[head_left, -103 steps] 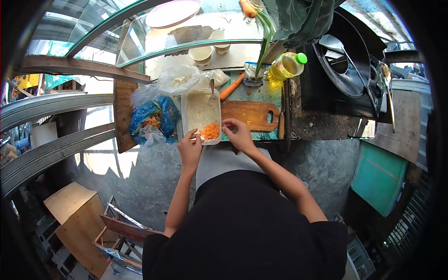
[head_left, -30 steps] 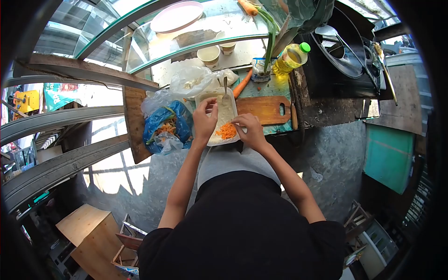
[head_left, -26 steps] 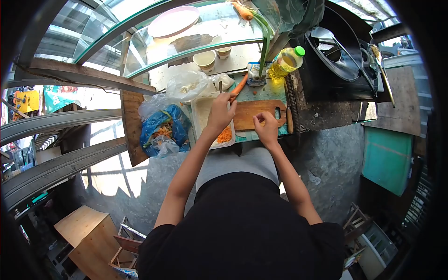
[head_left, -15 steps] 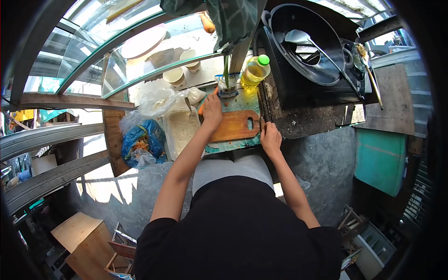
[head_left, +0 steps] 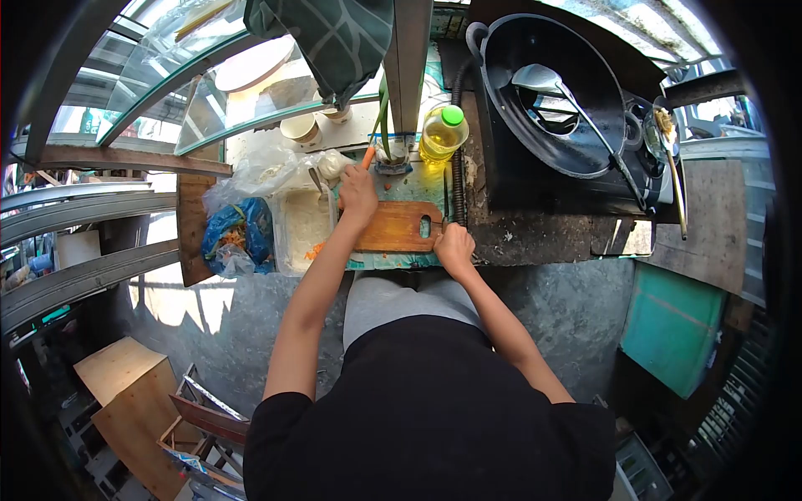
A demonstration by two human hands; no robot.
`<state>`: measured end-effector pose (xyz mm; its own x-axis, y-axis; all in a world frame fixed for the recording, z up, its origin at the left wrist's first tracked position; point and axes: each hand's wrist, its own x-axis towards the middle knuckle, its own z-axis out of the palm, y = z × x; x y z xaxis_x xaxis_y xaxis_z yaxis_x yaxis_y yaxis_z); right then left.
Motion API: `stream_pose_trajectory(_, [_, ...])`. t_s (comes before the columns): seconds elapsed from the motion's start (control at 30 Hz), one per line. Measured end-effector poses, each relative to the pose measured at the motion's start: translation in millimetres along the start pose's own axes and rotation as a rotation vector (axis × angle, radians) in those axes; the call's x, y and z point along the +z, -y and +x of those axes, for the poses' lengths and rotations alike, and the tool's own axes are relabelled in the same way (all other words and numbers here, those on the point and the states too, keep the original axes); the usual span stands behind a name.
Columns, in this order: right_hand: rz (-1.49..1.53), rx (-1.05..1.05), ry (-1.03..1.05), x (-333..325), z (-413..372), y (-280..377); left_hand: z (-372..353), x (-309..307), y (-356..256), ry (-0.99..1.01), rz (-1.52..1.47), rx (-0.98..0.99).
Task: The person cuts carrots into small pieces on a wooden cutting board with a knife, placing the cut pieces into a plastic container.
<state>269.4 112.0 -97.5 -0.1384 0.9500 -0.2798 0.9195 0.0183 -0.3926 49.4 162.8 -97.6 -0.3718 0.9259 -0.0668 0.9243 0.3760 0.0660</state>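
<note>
My left hand (head_left: 357, 199) is closed around a carrot (head_left: 368, 157), whose orange end sticks out past the fingers at the left of the cutting board. The wooden cutting board (head_left: 391, 227), with an oval handle hole, lies flat on the table. At its right end my right hand (head_left: 454, 246) grips a knife (head_left: 446, 197), the dark narrow blade pointing away from me. Beside my left forearm is a clear plastic container (head_left: 296, 219) with pale contents and a utensil handle leaning in it. Some orange pieces (head_left: 314, 250) show at its near right corner.
A yellow oil bottle (head_left: 443, 138) with a green cap stands behind the board. Right of it, a large wok (head_left: 547, 92) holding a spatula (head_left: 537, 79) sits on the stove. A blue plastic bag (head_left: 248, 225) with scraps lies left. Dark cloth (head_left: 334, 42) hangs overhead.
The view has shifted a little, so the table things appear further left. Both hands keep their grips on the carrot and the knife. Orange pieces by the container now show beside my left forearm.
</note>
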Motion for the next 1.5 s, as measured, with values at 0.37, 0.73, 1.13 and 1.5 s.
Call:
stream_pose_trajectory(0.37, [0.123, 0.149, 0.046, -23, -2, 7, -55, -7, -14, 0.277, -0.375, -0.103])
stream_pose_trajectory(0.73, [0.283, 0.299, 0.008, -37, -11, 13, -59, 16, 2, 0.141, -1.026, -0.307])
stream_pose_trajectory(1.13, [0.163, 0.175, -0.014, -4, -30, 23, -69, 18, 8, 0.16, -1.193, -0.331])
stream_pose_trajectory(1.5, [0.411, -0.567, -0.13, -49, -81, 58, -37, -7, 6, 0.124, -0.813, -0.17])
